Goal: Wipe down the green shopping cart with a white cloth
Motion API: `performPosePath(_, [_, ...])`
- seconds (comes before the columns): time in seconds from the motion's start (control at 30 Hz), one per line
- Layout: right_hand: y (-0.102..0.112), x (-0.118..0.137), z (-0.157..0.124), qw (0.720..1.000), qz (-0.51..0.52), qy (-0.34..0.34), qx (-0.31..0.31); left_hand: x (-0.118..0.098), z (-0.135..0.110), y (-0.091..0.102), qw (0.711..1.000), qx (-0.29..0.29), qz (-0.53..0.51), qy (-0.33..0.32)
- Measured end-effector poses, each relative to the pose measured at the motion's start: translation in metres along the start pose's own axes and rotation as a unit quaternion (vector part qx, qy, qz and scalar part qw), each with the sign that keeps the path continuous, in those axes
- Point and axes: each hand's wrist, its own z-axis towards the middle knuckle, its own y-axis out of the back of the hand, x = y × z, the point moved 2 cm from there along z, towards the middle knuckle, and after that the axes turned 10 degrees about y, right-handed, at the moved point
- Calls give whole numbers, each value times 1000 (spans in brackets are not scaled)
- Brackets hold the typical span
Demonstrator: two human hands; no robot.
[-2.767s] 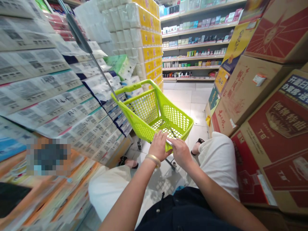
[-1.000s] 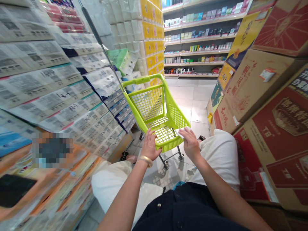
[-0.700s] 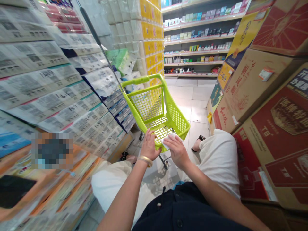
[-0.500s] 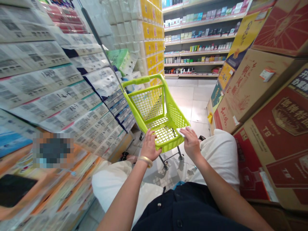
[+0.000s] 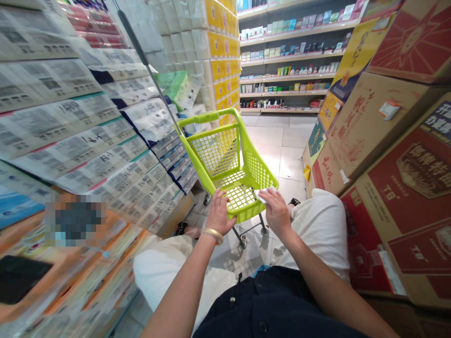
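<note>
A small lime-green shopping cart [image 5: 259,170] with a mesh basket stands between my knees, its near end towards me. My left hand [image 5: 219,213], a gold bangle at its wrist, is closed over the near left corner of the basket's rim. On the right side of that near end, my right hand [image 5: 277,210] presses a folded white wipe [image 5: 262,194] against the rim. The fingers partly cover the wipe, and whether it is cloth or paper I cannot tell. Bare mesh shows inside the basket.
Stacked tissue packs [image 5: 88,126] rise on the left, with a black phone [image 5: 23,278] lying on the nearer ones. Cardboard cartons [image 5: 377,122] line the right side. A grey-gripped pole [image 5: 132,35] slants behind the cart. Shelves [image 5: 289,56] of small goods stand beyond.
My right hand has slid a little to the left along the rim with the wipe. My left hand and the cart have stayed in place.
</note>
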Motion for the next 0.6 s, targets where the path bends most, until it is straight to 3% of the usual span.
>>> performPosePath(0.1, [2,-2,-1,999,-23,-20,-27,-1,1,-2,1000,-4,-4,1])
performPosePath(0.23, [-20,51,-7,993,44,101,49,0,1,-4,1000,-12,-7,-4])
performPosePath(0.3, [-25,63,-8,986,68,135,68,1,0,-4,1000,-13,-7,-12])
performPosePath(0.4, [-14,39,-4,993,44,101,45,1,-1,-3,1000,-18,-6,-9])
performPosePath(0.5, [6,-4,1,999,-10,16,-32,1,-1,-3,1000,-24,-6,-5])
performPosePath(0.6, [8,-11,0,998,-13,-8,-61,0,0,-4,1000,-28,-8,-6])
